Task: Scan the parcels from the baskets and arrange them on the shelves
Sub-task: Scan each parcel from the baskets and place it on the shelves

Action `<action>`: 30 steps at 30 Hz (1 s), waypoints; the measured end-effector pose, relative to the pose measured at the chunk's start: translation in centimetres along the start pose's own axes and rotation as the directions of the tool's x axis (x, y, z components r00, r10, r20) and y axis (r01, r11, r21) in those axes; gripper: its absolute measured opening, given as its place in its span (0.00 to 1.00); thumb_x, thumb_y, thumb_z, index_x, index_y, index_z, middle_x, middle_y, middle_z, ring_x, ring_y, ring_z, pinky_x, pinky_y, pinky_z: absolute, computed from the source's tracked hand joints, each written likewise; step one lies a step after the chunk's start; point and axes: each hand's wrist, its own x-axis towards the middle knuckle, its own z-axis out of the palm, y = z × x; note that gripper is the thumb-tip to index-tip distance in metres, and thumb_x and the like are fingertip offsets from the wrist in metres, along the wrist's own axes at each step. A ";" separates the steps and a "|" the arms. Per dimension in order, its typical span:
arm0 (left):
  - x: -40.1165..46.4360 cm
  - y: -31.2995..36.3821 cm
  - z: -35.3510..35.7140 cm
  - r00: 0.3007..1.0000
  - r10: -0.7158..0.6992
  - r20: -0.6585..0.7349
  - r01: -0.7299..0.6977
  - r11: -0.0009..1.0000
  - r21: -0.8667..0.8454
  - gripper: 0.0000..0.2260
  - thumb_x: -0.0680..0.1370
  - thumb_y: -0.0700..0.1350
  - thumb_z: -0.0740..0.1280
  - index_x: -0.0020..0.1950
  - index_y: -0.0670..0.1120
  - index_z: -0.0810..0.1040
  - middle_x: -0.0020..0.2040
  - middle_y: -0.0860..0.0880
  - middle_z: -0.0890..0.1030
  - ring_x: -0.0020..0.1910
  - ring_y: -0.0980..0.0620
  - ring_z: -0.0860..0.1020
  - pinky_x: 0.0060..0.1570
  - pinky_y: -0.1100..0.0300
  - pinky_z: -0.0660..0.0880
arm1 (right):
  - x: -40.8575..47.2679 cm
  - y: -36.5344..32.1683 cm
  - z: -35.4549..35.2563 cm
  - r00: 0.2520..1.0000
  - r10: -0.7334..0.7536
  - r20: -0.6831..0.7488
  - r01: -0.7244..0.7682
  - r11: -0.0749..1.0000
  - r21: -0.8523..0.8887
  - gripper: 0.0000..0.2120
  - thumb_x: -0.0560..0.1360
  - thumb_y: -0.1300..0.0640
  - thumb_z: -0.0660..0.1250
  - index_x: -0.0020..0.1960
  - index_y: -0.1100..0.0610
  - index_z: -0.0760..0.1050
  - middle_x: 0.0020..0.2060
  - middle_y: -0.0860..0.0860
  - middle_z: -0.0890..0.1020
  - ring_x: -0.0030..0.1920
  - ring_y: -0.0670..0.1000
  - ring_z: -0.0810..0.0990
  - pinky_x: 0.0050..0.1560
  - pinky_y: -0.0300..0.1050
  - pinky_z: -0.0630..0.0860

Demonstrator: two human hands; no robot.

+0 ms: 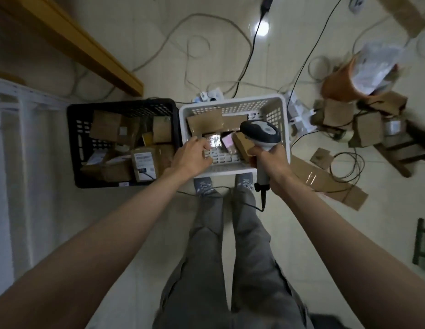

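Person over two parcel baskets on floor, scanner in hand.

Parcels remain in both the black basket at left and white basket at centre; shelf stock not visible. Left hand dips into white basket, fingers curled; can't tell if gripping a parcel. Right hand wraps scanner handle, head aimed into basket.

We were in a makeshift parcel-sorting room: black basket and white basket full of cardboard parcels, flattened carton on tiled floor, loose cables, white shelving at left.
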 end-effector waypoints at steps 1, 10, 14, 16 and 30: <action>1.5 -0.6 1.2 1.000 -0.016 0.001 0.016 1.000 0.003 0.13 0.77 0.46 0.70 0.61 0.49 0.76 0.60 0.49 0.73 0.58 0.48 0.76 0.55 0.51 0.75 | 1.6 1.1 0.3 1.000 0.015 0.008 -0.015 1.000 -0.002 0.14 0.76 0.67 0.68 0.57 0.52 0.75 0.41 0.51 0.81 0.36 0.47 0.79 0.37 0.38 0.81; 14.7 -6.0 9.3 0.985 -0.164 -0.053 0.166 0.985 0.043 0.25 0.75 0.46 0.73 0.70 0.47 0.70 0.68 0.46 0.69 0.65 0.45 0.71 0.58 0.48 0.74 | 16.8 9.2 3.5 0.983 0.162 0.089 -0.157 0.985 -0.068 0.13 0.75 0.69 0.67 0.46 0.51 0.76 0.36 0.52 0.79 0.34 0.47 0.77 0.37 0.42 0.77; 20.4 -8.3 12.5 0.979 -0.169 -0.118 0.182 0.976 0.115 0.29 0.74 0.46 0.73 0.72 0.45 0.68 0.71 0.44 0.67 0.67 0.42 0.68 0.61 0.45 0.74 | 22.0 12.2 4.7 0.970 0.208 0.129 -0.206 0.978 -0.025 0.13 0.76 0.69 0.67 0.51 0.52 0.76 0.38 0.53 0.79 0.36 0.48 0.77 0.38 0.43 0.77; 23.1 -9.5 14.0 0.976 -0.159 -0.148 0.180 0.974 0.139 0.33 0.73 0.45 0.74 0.75 0.44 0.65 0.73 0.43 0.65 0.69 0.41 0.67 0.62 0.45 0.73 | 24.1 13.6 5.0 0.965 0.211 0.155 -0.213 0.977 -0.005 0.12 0.76 0.69 0.67 0.57 0.57 0.77 0.37 0.54 0.78 0.35 0.48 0.76 0.35 0.41 0.76; 31.1 -15.1 19.4 0.935 -0.087 -0.344 0.204 0.926 0.318 0.47 0.70 0.43 0.78 0.82 0.48 0.52 0.78 0.42 0.59 0.73 0.38 0.62 0.72 0.43 0.61 | 28.7 21.1 4.1 0.943 0.256 0.211 -0.267 0.963 0.025 0.11 0.77 0.69 0.66 0.56 0.59 0.77 0.42 0.58 0.79 0.40 0.52 0.77 0.40 0.46 0.76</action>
